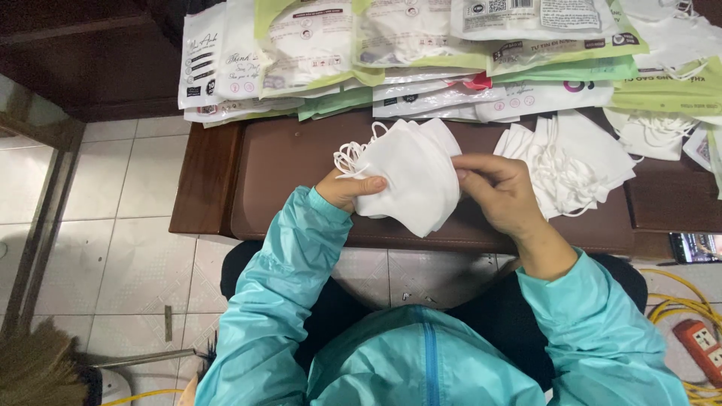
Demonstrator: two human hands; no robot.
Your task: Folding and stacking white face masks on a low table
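A stack of white folded face masks is held over the brown wooden bench. My left hand grips the stack from the left side, thumb on top, with the ear loops sticking out above it. My right hand pinches the stack's right edge with its fingertips. Both arms wear teal jacket sleeves. Another loose pile of white masks lies on the bench just right of my right hand.
Packaged masks in white and green plastic bags are spread along the bench's far side. A phone lies at the right edge. An orange power strip with yellow cable sits on the tiled floor at right; a broom at lower left.
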